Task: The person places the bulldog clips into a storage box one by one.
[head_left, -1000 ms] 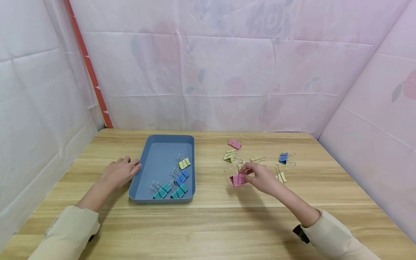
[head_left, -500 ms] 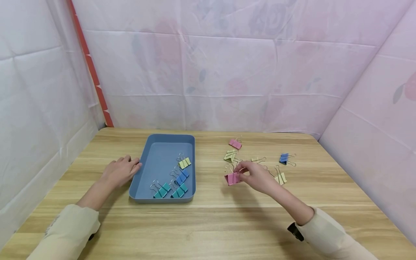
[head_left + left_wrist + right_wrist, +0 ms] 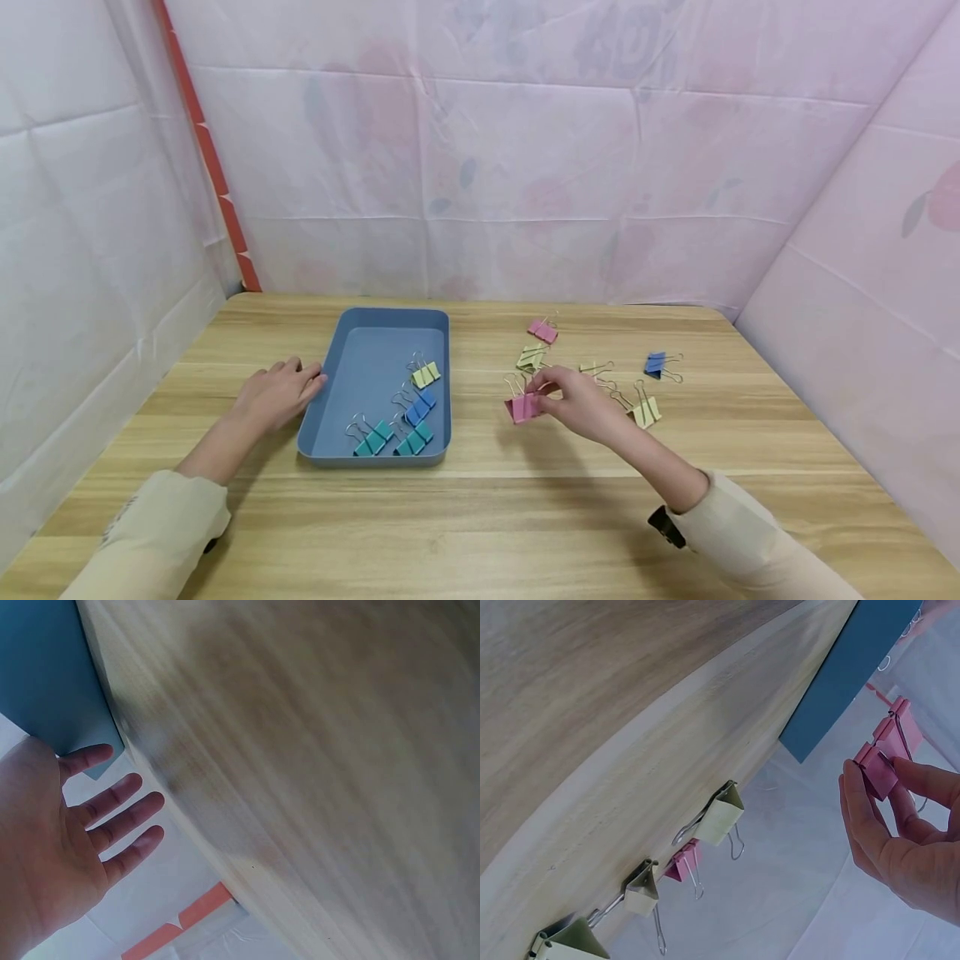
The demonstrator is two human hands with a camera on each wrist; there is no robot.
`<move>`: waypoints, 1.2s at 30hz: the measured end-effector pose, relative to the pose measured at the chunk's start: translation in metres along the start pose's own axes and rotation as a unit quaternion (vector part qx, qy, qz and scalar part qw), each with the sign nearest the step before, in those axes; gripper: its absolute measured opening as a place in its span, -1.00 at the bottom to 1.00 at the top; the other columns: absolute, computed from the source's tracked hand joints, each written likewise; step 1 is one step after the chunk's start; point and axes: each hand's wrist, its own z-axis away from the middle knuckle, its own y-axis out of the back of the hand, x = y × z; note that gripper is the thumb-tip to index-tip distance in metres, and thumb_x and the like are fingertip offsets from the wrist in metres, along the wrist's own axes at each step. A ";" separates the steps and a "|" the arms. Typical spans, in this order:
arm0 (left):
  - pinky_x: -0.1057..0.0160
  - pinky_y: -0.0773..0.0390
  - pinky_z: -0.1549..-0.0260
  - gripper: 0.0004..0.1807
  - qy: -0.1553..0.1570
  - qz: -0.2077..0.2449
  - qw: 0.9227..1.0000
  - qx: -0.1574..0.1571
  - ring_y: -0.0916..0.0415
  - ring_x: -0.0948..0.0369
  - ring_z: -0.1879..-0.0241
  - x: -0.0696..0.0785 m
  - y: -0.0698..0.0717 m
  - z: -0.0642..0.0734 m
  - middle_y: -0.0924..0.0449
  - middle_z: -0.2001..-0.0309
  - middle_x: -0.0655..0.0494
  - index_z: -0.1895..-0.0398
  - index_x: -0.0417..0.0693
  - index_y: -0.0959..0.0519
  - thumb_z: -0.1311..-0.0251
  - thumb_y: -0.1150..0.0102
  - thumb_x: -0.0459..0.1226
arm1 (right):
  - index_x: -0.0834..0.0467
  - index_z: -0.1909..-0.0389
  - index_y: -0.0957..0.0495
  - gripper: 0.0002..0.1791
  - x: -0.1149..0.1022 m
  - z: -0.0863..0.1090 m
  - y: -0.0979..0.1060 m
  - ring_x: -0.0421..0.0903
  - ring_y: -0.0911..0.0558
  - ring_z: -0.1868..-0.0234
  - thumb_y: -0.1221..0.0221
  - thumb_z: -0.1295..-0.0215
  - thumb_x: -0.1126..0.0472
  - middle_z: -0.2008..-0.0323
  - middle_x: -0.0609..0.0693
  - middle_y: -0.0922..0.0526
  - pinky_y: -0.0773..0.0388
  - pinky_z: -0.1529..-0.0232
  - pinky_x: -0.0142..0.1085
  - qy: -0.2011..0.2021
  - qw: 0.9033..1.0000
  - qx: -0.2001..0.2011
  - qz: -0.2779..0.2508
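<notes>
My right hand pinches a pink binder clip just above the wooden table, between the blue tray and the loose clips. The right wrist view shows my fingertips closed on that pink clip. My left hand rests flat on the table beside the tray's left wall, fingers straight and touching the tray; the left wrist view shows the spread fingers holding nothing. Inside the tray lie a yellow clip, a blue clip and two teal clips.
Loose clips lie on the table right of the tray: a pink clip, a yellow-green clip, a blue clip, a yellow clip and a small one. Pale sheeting walls close in the back and both sides.
My right hand has carried the pink clip leftward, closer to the tray. The left hand has stayed put beside the tray.
</notes>
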 end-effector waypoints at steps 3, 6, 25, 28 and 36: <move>-0.24 -0.33 0.13 -0.47 -0.001 -0.003 1.000 0.000 -0.34 -0.26 0.03 0.000 0.000 0.000 -0.36 0.01 -0.37 -0.16 -0.29 -0.39 -0.40 0.30 -0.05 | 0.22 0.34 -0.56 -0.93 -0.002 -0.002 -0.001 0.02 -0.58 0.17 -0.16 -0.15 0.40 0.28 0.01 -0.59 -0.53 0.24 -0.19 0.008 1.000 -0.003 -0.008; -0.25 -0.32 0.12 -0.47 0.001 -0.002 1.000 -0.003 -0.34 -0.26 0.03 0.001 0.001 0.000 -0.36 0.01 -0.37 -0.16 -0.28 -0.39 -0.40 0.29 -0.05 | 0.22 0.34 -0.56 -0.93 -0.003 -0.003 -0.002 0.01 -0.58 0.17 -0.17 -0.15 0.41 0.28 0.01 -0.60 -0.53 0.24 -0.21 0.012 1.000 -0.004 -0.014; -0.25 -0.30 0.09 -0.47 0.010 0.002 1.000 -0.008 -0.32 -0.26 0.00 0.003 0.002 0.000 -0.34 -0.02 -0.37 -0.16 -0.26 -0.39 -0.39 0.29 -0.03 | 0.23 0.34 -0.57 -0.90 -0.015 -0.015 -0.010 0.00 -0.59 0.18 -0.15 -0.13 0.44 0.27 0.03 -0.59 -0.53 0.35 -0.29 0.028 0.999 0.015 -0.027; -0.25 -0.30 0.08 -0.46 0.011 0.001 1.000 -0.012 -0.31 -0.27 -0.01 0.003 0.002 0.000 -0.33 -0.03 -0.38 -0.17 -0.26 -0.38 -0.39 0.29 -0.03 | 0.23 0.34 -0.57 -0.91 -0.017 -0.017 -0.012 0.01 -0.58 0.18 -0.16 -0.14 0.44 0.26 0.04 -0.59 -0.53 0.34 -0.29 0.029 0.999 0.007 -0.037; -0.27 -0.27 0.07 -0.44 0.013 0.006 1.000 -0.013 -0.29 -0.28 -0.02 0.002 0.002 0.000 -0.32 -0.04 -0.39 -0.18 -0.27 -0.37 -0.39 0.31 -0.02 | 0.21 0.34 -0.56 -0.89 -0.024 -0.020 -0.015 -0.03 -0.59 0.21 -0.15 -0.14 0.44 0.27 0.02 -0.60 -0.52 0.38 -0.33 0.026 0.999 -0.001 -0.043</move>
